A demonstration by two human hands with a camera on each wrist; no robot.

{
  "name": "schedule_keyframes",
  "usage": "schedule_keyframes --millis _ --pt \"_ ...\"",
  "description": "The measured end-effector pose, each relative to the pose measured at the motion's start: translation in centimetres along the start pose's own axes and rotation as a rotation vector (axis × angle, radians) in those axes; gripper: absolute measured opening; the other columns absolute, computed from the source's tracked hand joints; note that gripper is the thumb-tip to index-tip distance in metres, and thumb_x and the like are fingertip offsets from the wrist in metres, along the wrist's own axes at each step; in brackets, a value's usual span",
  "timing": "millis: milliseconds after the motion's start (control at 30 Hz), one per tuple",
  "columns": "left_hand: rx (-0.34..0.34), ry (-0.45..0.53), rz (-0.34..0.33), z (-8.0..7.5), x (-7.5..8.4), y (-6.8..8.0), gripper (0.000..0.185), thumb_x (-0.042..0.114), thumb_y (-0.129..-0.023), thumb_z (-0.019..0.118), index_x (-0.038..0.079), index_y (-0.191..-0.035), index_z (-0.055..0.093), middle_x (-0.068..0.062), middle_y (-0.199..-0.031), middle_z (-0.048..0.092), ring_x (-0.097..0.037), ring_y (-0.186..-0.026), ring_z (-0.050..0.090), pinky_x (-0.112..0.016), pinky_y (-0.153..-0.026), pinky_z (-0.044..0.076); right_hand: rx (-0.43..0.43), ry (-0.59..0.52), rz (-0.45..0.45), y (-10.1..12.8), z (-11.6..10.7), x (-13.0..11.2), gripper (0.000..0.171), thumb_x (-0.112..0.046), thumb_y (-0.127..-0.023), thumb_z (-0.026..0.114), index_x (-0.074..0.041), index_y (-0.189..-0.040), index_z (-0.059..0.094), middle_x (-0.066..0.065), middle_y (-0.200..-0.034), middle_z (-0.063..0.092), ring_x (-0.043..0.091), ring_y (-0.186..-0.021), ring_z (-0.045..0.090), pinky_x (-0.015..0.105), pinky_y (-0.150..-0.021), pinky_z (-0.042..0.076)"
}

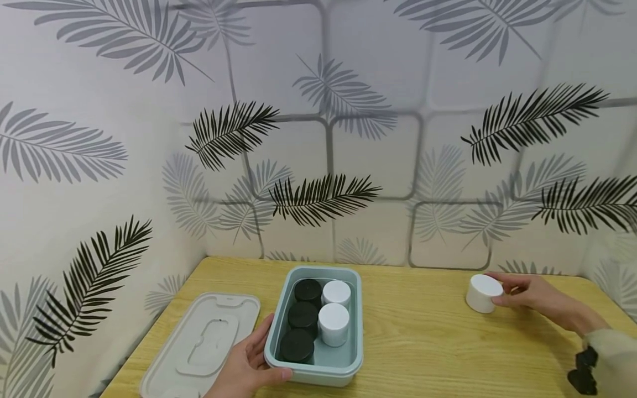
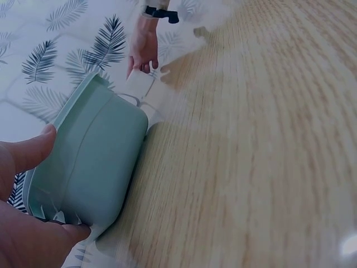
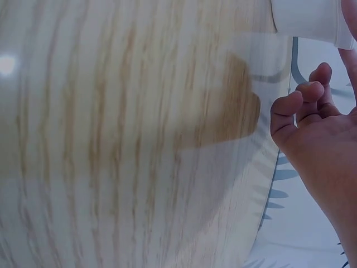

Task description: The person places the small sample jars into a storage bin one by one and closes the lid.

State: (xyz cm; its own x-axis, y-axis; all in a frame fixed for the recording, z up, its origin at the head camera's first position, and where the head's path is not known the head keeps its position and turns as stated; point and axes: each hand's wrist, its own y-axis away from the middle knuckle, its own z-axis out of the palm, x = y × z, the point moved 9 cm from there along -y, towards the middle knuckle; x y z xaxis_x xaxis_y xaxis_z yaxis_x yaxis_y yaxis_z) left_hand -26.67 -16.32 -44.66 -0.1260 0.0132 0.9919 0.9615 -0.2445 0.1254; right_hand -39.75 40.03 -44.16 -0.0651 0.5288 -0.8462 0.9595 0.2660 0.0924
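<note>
A light blue rectangular plastic container [image 1: 359, 331] stands on the table, with three black round jars [image 1: 302, 316] in a row along its left side. Two white round jars [image 1: 334, 320] sit on its right side, toward the back. My left hand [image 1: 244, 362] grips the container's near left corner, thumb at the front rim and fingers along the left wall. Far to the right, my right hand [image 1: 539, 298] pinches another white jar [image 1: 481, 296] between thumb and fingers from its right side. In the right wrist view, the other fingers [image 3: 284, 109] curl loosely below that jar [image 3: 312, 19].
A pale grey lid [image 1: 166, 354] with a raised centre lies flat on the wooden table [image 1: 413, 337], left of the container and partly behind my left hand. Behind the table's far edge rises a wall [image 1: 373, 232] with a leaf pattern.
</note>
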Motion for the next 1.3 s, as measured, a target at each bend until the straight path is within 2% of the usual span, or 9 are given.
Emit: schedule_keyframes --millis 67,133,367,467,633,800,1033,1133,1300 --pt "-0.002 0.001 0.002 0.0 0.0 0.0 0.109 0.013 -0.088 0.089 0.002 -0.168 0.016 -0.022 -0.17 0.022 -0.039 -0.15 0.037 -0.033 -0.107 0.049 0.001 -0.003 0.006 0.0 0.1 0.1 0.068 -0.022 -0.101 0.075 -0.011 -0.161 0.046 0.009 -0.103 0.056 0.015 -0.078 0.047 0.032 -0.064 0.043" --pt "-0.001 0.002 0.002 -0.1 0.0 0.1 0.108 0.012 -0.088 0.088 0.002 -0.168 0.016 -0.023 -0.17 0.022 -0.04 -0.15 0.037 -0.034 -0.107 0.049 0.005 -0.002 0.008 -0.1 0.2 0.2 0.067 -0.022 -0.101 0.075 -0.012 -0.161 0.046 0.008 -0.103 0.055 0.015 -0.078 0.048 0.032 -0.064 0.043" --pt "0.014 -0.013 -0.017 0.0 -0.1 -0.1 0.11 0.013 -0.087 0.089 0.003 -0.169 0.017 -0.022 -0.17 0.023 -0.04 -0.15 0.038 -0.036 -0.108 0.048 0.062 -0.006 -0.032 -0.2 0.2 0.1 0.052 -0.019 -0.099 0.077 -0.044 -0.142 0.064 0.002 -0.095 0.057 0.013 -0.072 0.046 0.033 -0.059 0.039" --pt "0.012 -0.018 -0.018 0.0 -0.1 -0.1 0.11 0.014 -0.087 0.09 0.003 -0.169 0.017 -0.022 -0.17 0.022 -0.04 -0.15 0.037 -0.036 -0.108 0.048 0.087 0.004 -0.032 0.0 0.4 -0.1 0.054 -0.019 -0.098 0.079 -0.034 -0.147 0.064 0.002 -0.096 0.058 0.014 -0.073 0.047 0.032 -0.058 0.04" --pt "0.009 -0.018 -0.01 0.0 -0.1 -0.2 0.11 0.014 -0.087 0.09 0.003 -0.169 0.017 -0.022 -0.17 0.022 -0.04 -0.151 0.036 -0.035 -0.108 0.048 0.101 0.042 0.001 0.3 1.3 -0.9 0.071 -0.026 -0.096 0.081 -0.003 -0.156 0.051 0.005 -0.103 0.058 0.015 -0.081 0.047 0.03 -0.063 0.042" --pt "0.009 -0.009 -0.005 0.0 -0.2 -0.2 0.11 0.013 -0.087 0.09 0.003 -0.169 0.017 -0.022 -0.17 0.022 -0.04 -0.15 0.036 -0.035 -0.108 0.048 0.087 0.02 -0.002 0.4 2.4 -2.5 0.071 -0.026 -0.095 0.082 -0.003 -0.155 0.052 0.006 -0.11 0.062 0.014 -0.086 0.046 0.029 -0.069 0.045" --pt "0.011 -0.005 -0.009 -0.1 -0.1 -0.1 0.109 0.013 -0.087 0.089 0.003 -0.169 0.017 -0.021 -0.17 0.022 -0.04 -0.15 0.037 -0.035 -0.107 0.049 0.063 -0.061 -0.043 0.5 4.7 -5.4 0.067 -0.022 -0.096 0.08 -0.005 -0.155 0.053 0.006 -0.133 0.066 0.011 -0.101 0.054 0.032 -0.079 0.047" --pt "0.01 -0.004 -0.004 -0.1 -0.1 0.0 0.109 0.013 -0.087 0.089 0.003 -0.169 0.017 -0.022 -0.17 0.022 -0.04 -0.15 0.037 -0.035 -0.107 0.049 0.047 -0.104 -0.053 0.5 5.8 -6.6 0.066 -0.02 -0.095 0.081 -0.005 -0.154 0.055 -0.002 -0.126 0.067 0.009 -0.103 0.054 0.031 -0.079 0.045" --pt "0.004 0.009 -0.007 -0.1 -0.1 0.0 0.109 0.013 -0.087 0.089 0.002 -0.168 0.016 -0.023 -0.169 0.022 -0.04 -0.15 0.038 -0.034 -0.106 0.05 0.019 -0.182 -0.101 0.8 7.7 -9.1 0.063 -0.015 -0.094 0.081 -0.002 -0.151 0.057 -0.007 -0.103 0.068 0.011 -0.086 0.051 0.033 -0.071 0.046"
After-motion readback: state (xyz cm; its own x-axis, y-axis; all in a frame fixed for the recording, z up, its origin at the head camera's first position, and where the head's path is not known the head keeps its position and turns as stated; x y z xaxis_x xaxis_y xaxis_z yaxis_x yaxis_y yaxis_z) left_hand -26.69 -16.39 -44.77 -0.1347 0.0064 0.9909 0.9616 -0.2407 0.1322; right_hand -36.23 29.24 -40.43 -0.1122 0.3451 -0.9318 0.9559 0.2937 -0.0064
